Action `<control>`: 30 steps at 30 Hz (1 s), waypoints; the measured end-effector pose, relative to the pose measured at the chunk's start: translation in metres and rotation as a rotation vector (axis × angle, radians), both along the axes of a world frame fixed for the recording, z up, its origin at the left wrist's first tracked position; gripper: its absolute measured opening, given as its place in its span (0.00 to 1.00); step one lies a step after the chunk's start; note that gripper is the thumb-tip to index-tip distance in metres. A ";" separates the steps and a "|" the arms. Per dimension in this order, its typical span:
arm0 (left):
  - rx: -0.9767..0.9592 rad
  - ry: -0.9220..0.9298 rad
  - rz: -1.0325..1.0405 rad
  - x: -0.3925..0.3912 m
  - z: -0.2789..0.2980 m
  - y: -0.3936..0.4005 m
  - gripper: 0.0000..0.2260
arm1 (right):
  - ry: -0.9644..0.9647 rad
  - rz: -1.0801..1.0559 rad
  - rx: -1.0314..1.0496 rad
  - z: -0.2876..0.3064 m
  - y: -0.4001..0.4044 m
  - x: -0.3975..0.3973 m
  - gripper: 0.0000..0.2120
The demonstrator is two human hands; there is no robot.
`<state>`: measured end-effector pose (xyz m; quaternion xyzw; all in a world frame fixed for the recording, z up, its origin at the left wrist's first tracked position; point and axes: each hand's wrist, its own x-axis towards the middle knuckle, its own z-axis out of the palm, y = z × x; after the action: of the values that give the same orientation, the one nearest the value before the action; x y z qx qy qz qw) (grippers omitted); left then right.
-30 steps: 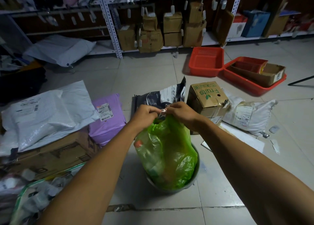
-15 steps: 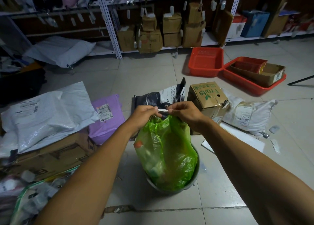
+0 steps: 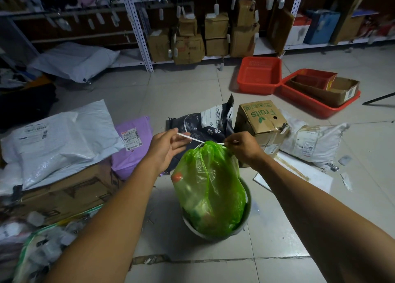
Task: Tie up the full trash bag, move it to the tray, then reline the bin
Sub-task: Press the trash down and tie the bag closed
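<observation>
A full green trash bag stands in a round grey bin on the tiled floor. White drawstrings run out both ways from its gathered neck. My left hand pinches the left string end, pulled out to the left of the neck. On the other side, my right hand holds the right string end beside the neck. An empty red tray sits on the floor at the back right.
A "Fruits" carton and a dark pet-food bag lie just behind the bin. White and purple mailers and flattened cardboard fill the left. A second red tray holds boxes. Shelving with cartons lines the back.
My hands were together at the bag's neck; now they have spread apart, drawing the white strings taut and cinching the neck.
</observation>
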<state>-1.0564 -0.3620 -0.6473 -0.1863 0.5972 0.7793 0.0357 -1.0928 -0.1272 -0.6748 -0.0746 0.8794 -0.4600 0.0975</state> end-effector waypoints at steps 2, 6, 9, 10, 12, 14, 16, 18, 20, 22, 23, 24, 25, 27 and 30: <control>0.154 -0.003 0.022 0.001 -0.003 0.000 0.16 | 0.023 0.007 0.066 0.001 -0.002 0.003 0.09; 0.157 -0.017 0.119 0.003 -0.009 0.001 0.14 | 0.022 -0.032 0.191 -0.001 0.002 0.004 0.08; 0.060 -0.060 0.159 0.005 -0.017 -0.008 0.14 | 0.003 -0.080 0.254 -0.004 0.015 0.005 0.09; 0.037 -0.072 0.166 0.006 -0.019 -0.009 0.15 | 0.000 -0.085 0.275 -0.004 0.018 0.006 0.09; 0.012 -0.086 0.179 0.008 -0.021 -0.010 0.15 | 0.002 -0.082 0.312 -0.005 0.020 0.008 0.10; -0.005 -0.086 0.185 0.009 -0.022 -0.009 0.15 | -0.003 -0.076 0.331 -0.007 0.020 0.008 0.10; -0.073 -0.087 0.179 0.007 -0.021 -0.008 0.15 | 0.004 -0.082 0.335 -0.007 0.019 0.008 0.10; -0.149 -0.079 0.160 0.005 -0.019 -0.006 0.13 | 0.012 -0.101 0.338 -0.008 0.018 0.007 0.11; -0.183 -0.063 0.108 0.005 -0.014 -0.005 0.08 | 0.010 -0.113 0.343 -0.010 0.017 0.006 0.10; -0.203 -0.044 0.004 0.005 -0.011 -0.009 0.09 | 0.034 -0.130 0.351 -0.013 0.016 0.006 0.08; -0.254 -0.037 -0.045 0.004 -0.011 -0.011 0.13 | 0.067 -0.154 0.364 -0.015 0.015 0.006 0.08; -0.346 -0.024 -0.076 0.005 -0.011 -0.013 0.15 | 0.107 -0.189 0.379 -0.016 0.015 0.007 0.09; -0.449 -0.002 -0.082 0.006 -0.012 -0.013 0.14 | 0.149 -0.227 0.396 -0.018 0.015 0.008 0.10; -0.602 0.037 -0.062 0.009 -0.015 -0.014 0.07 | 0.241 -0.259 0.436 -0.018 0.013 0.009 0.08; -0.640 0.004 -0.112 0.012 -0.019 -0.013 0.06 | 0.180 -0.119 0.417 -0.014 0.007 0.008 0.11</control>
<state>-1.0442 -0.3745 -0.6668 -0.1532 0.8214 0.5491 0.0169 -1.0847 -0.1200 -0.6892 -0.0415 0.9634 -0.2647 0.0045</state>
